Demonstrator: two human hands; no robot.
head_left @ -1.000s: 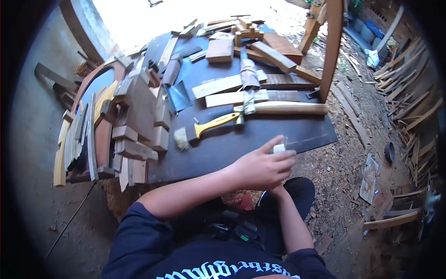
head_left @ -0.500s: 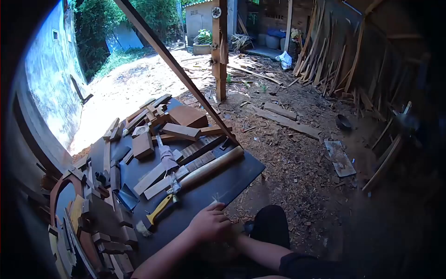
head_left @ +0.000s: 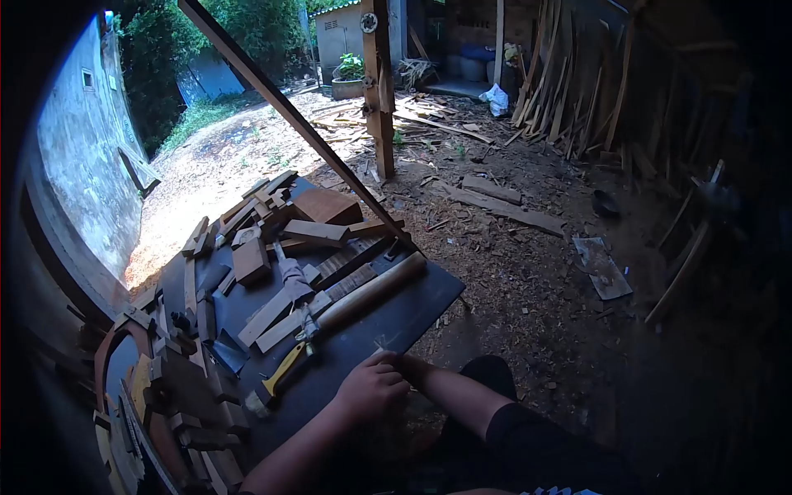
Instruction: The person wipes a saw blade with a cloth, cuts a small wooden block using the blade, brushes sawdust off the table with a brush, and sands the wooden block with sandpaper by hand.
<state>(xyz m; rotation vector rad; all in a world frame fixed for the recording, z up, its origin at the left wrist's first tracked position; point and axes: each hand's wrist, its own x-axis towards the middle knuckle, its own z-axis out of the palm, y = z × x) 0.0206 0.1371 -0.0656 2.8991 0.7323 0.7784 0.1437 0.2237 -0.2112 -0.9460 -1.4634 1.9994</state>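
Note:
My left hand (head_left: pixel 375 388) is closed, its fingers curled, just off the near edge of the dark table (head_left: pixel 412 318). Whatever it grips, if anything, is hidden. My right hand (head_left: pixel 401 363) meets it at the far side, its fingers mostly covered by the left hand. Thin pale wisps (head_left: pixel 381 341) show on the tabletop just beyond the hands. To their left lies a brush with a yellow handle (head_left: pixel 285 370). Behind that are a long round wooden rod (head_left: pixel 371 290) and a cloth-wrapped tool (head_left: pixel 294 280).
Wooden blocks (head_left: pixel 252 262) and offcuts crowd the table's far and left sides. A slanting wooden bar (head_left: pixel 297 120) reaches down to the table's right side. Beyond stand a wooden post (head_left: pixel 379 124) and leaning planks (head_left: pixel 544 91). Shavings and boards (head_left: pixel 499 208) litter the ground.
My right hand and forearm have risen and moved forward against the left hand, which stays closed at about the same place. The view has shifted slightly.

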